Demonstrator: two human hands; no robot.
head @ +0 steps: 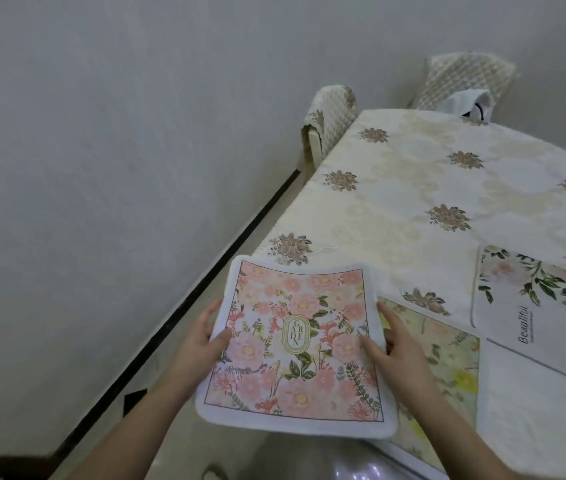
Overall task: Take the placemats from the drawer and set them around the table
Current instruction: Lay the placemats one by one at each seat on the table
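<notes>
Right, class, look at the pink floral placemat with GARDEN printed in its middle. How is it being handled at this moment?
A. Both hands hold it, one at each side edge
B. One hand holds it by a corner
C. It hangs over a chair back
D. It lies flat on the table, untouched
A: the left hand and right hand grip opposite side edges of the pink placemat, thumbs on top.

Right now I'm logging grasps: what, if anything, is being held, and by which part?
The pink floral placemat, held by its two side edges: left hand on the left edge, right hand on the right.
</notes>
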